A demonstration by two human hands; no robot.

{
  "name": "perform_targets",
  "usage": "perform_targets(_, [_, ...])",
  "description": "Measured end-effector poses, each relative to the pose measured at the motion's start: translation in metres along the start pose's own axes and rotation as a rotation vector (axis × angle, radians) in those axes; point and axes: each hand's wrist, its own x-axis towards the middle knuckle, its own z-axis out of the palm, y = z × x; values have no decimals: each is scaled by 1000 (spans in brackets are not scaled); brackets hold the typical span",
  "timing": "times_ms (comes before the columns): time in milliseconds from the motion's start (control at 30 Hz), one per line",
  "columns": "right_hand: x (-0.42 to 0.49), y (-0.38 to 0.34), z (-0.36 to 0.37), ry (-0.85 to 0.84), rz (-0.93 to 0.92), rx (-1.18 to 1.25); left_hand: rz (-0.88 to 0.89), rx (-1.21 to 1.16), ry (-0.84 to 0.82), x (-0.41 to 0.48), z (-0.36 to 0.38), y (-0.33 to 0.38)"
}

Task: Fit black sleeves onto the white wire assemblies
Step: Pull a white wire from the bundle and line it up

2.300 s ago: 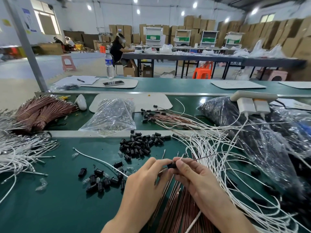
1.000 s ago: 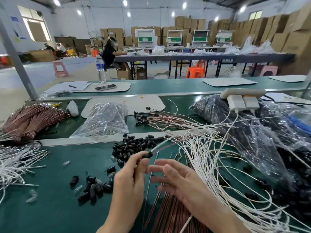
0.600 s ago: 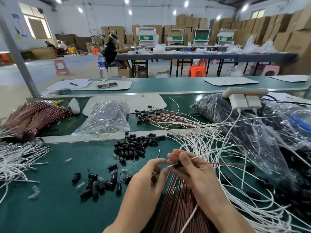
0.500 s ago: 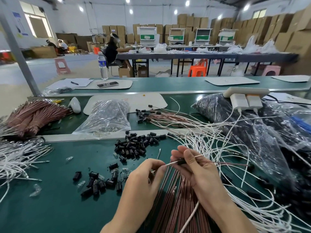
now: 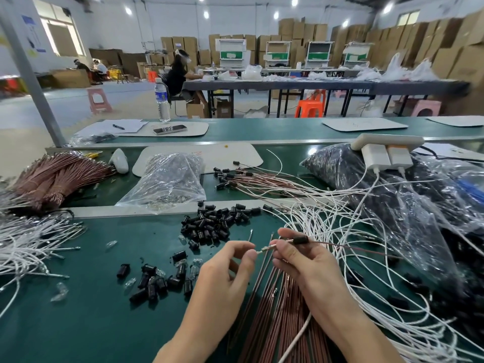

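Observation:
My right hand [image 5: 303,260] pinches a thin wire with a black sleeve [image 5: 300,240] threaded on it, just above my fingers. My left hand [image 5: 225,273] pinches the metal terminal tip [image 5: 264,249] of the same wire. The wire runs off to the right as a reddish strand. A heap of loose black sleeves [image 5: 214,224] lies on the green belt beyond my hands, and a smaller group [image 5: 157,281] lies to the left. White wire assemblies [image 5: 340,231] spread out to the right. A second white bundle [image 5: 23,244] sits at the far left.
Copper-coloured wires [image 5: 275,323] lie under my hands, and a tied bundle [image 5: 52,176] lies at the back left. A clear bag [image 5: 170,179] and a large bag of black parts [image 5: 392,195] flank the belt. A power strip with chargers [image 5: 385,150] rests on the right bag.
The black sleeve has slid further along the wire toward my right hand, and more of the terminal tip shows between my hands. Both hands keep their pinch.

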Motion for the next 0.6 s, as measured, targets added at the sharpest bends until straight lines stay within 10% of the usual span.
perform_targets(600, [-5, 0, 4, -40, 17, -34, -51, -38, -52, 0, 0, 3])
